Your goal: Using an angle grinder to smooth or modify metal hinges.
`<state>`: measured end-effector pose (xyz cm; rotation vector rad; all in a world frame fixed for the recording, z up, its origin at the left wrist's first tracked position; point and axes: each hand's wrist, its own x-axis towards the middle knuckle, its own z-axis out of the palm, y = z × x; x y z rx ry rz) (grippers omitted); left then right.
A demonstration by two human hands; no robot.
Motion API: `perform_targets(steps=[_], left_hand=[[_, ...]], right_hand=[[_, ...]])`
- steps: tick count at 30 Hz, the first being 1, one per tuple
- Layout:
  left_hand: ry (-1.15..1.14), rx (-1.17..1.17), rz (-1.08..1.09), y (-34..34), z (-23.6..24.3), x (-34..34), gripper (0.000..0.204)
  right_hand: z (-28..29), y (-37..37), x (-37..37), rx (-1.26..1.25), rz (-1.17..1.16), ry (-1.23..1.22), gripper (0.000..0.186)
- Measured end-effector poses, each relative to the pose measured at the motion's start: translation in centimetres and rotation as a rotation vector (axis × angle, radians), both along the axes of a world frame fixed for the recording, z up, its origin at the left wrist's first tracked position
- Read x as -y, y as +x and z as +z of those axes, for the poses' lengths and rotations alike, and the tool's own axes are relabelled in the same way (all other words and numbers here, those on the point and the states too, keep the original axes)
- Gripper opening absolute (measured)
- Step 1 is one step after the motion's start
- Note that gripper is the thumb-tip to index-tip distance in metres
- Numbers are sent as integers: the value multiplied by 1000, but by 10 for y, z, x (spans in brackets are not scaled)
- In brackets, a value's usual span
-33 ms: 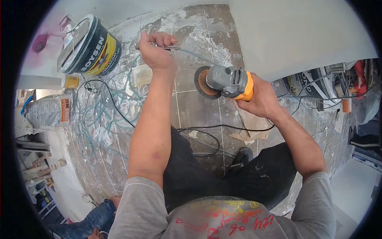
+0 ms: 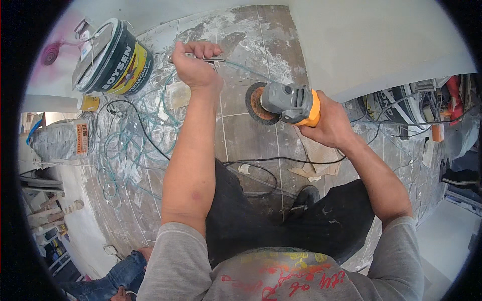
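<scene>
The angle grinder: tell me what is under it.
Tiled floor shows around the angle grinder, with a brown sheet lying near the right hand. Whatever lies directly beneath the tool is covered.

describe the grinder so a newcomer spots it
Look at the brown tiled floor, then the right hand above it. That hand grips the angle grinder; its orange-and-grey housing and round disc set it apart from the flat cardboard nearby.

Grey shirt (image 2: 301, 291) with short, hemmed sleeves (image 2: 175, 256); red and yellow print (image 2: 301, 275) crosses its front. Black, loosely cut trousers (image 2: 296, 233) bear pale smudges (image 2: 331, 220). The visible shoe (image 2: 308, 193) is dark.
</scene>
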<state>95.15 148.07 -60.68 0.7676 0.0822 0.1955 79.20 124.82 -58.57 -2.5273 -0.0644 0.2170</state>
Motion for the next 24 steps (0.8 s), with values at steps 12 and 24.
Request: perform_targets(steps=[12, 24], left_hand=[[61, -418, -234, 1, 0, -6, 48], [138, -435, -303, -4, -1, 0, 49]], right_hand=[[1, -1, 8, -97, 42, 116, 64], [-26, -2, 7, -174, 117, 141, 66]])
